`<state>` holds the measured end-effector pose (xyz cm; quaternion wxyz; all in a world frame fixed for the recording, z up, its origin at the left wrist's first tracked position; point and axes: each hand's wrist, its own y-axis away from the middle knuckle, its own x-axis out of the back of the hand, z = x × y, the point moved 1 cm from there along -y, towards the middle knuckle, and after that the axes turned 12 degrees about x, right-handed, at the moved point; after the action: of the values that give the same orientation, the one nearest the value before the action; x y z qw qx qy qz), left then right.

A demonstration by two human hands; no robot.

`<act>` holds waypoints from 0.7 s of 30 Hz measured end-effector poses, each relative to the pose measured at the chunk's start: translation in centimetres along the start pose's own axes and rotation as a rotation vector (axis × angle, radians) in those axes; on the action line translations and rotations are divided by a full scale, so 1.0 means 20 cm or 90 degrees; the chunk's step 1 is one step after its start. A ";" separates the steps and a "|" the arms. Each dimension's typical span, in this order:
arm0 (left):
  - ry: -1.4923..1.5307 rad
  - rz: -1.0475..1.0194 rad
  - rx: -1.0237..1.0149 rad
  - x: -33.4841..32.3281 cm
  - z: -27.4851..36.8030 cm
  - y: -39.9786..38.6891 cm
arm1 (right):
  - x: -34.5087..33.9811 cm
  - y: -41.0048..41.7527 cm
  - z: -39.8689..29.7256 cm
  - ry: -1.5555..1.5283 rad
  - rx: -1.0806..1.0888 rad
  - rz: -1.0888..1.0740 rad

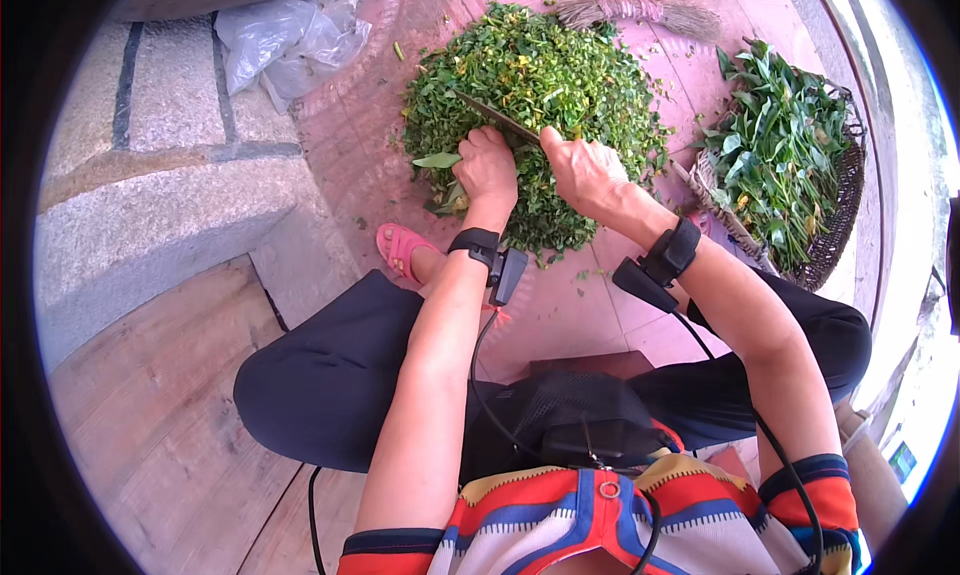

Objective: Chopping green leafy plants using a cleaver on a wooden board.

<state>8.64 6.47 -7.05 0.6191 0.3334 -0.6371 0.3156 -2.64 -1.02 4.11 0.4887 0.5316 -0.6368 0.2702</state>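
A large heap of chopped green leaves and stems (555, 79) lies on the pinkish tiled floor. My right hand (589, 168) is closed around the handle of a knife, over the heap's near half. The knife's blade (495, 115) points up and to the left, just beyond my left hand. My left hand (486, 164) grips leafy greens at the heap's near left; one broad leaf (436, 161) sticks out to its left. Much of that bunch is hidden under the fingers.
At the right, a dark woven basket (840, 222) holds uncut leafy stems (787, 139). A straw hand broom (645, 13) lies behind the heap. Clear plastic bags (289, 42) rest on the stone blocks (172, 200) at the left. A foot in a pink sandal (405, 251) is near the heap.
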 end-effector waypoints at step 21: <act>-0.061 0.203 -0.025 -0.05 0.00 0.02 | -0.03 0.06 0.02 -0.092 -0.019 0.048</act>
<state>8.36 6.62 -8.06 0.5365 0.2308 -0.7168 0.3810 -3.95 -0.85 3.60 0.4385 0.5178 -0.6944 0.2396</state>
